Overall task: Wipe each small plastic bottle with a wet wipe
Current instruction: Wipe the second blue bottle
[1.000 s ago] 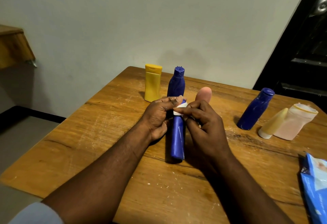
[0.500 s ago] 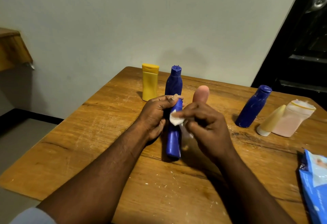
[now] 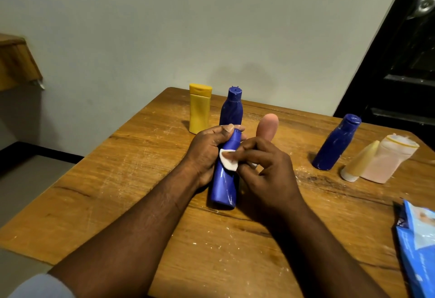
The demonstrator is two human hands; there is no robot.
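wiping step in hand: left hand (image 3: 207, 154) fingers wrapped round glossy blue plastic bottle (image 3: 224, 180), counter centre; right hand (image 3: 263, 168) fingers pinch small white wet wipe (image 3: 228, 159) against it. next, judged: rotate bottle, wipe downward toward 6 o'clock.

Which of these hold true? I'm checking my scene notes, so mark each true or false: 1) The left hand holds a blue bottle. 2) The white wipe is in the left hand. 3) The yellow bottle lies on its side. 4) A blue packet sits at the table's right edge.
1) True: the left hand grips the blue bottle.
2) False: the right hand presses the white wipe against the bottle.
3) False: the yellow bottle stands upright at the far side of the table.
4) True: the blue packet lies there.
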